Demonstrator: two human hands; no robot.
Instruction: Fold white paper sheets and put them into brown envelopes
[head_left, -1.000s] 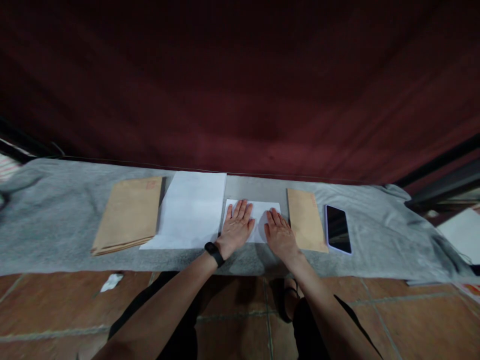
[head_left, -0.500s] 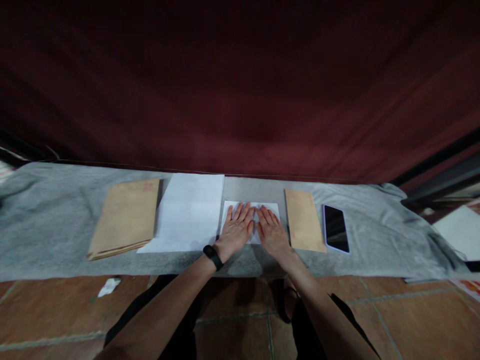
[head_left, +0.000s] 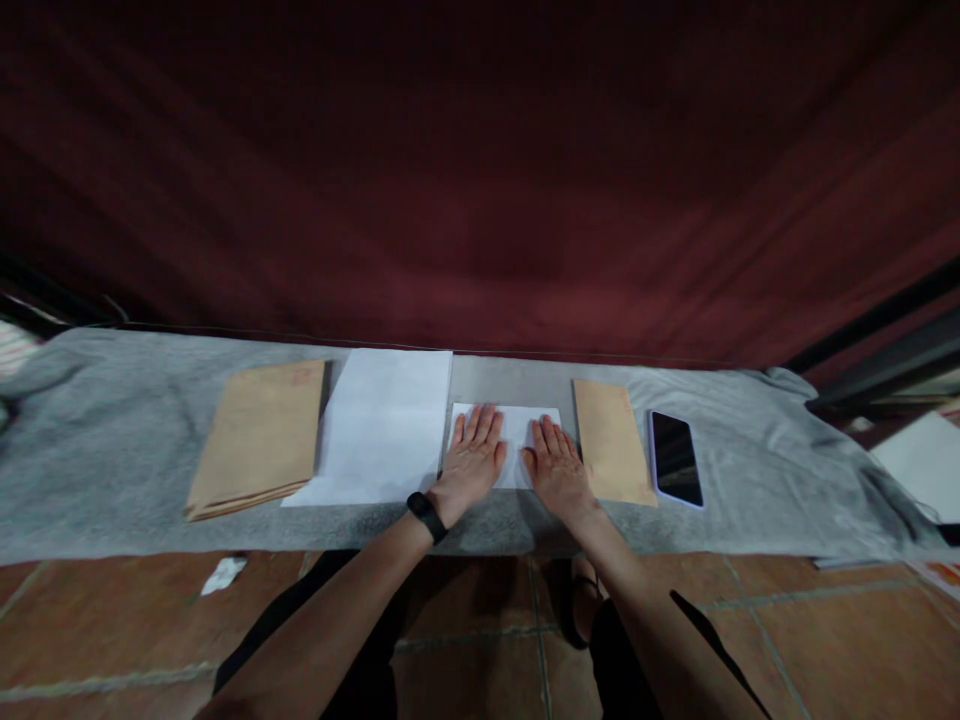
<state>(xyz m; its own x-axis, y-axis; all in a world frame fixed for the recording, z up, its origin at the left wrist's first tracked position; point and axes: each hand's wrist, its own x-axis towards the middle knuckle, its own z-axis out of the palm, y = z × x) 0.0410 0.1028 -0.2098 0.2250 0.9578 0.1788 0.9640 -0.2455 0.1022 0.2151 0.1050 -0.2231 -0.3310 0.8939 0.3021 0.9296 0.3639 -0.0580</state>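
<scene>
A small white sheet of paper (head_left: 516, 440), which looks folded, lies on the grey cloth (head_left: 517, 375) in front of me. My left hand (head_left: 474, 455) rests flat on its left part, fingers stretched out. On its right part lies my right hand (head_left: 556, 465), also flat with fingers extended. The two hands are apart, with white paper showing between them. Just left of my left hand is a stack of large white paper (head_left: 386, 425). A single brown envelope (head_left: 611, 440) lies close to the right of my right hand.
A pile of larger brown envelopes (head_left: 262, 435) lies at the left, by the white stack. A phone (head_left: 675, 457) in a light purple case sits right of the single envelope. A dark red curtain (head_left: 480, 230) hangs behind. A white scrap (head_left: 223, 575) is on the tiled floor.
My right hand has slid to the right across the small paper, away from my left hand. My left hand has stayed almost in place.
</scene>
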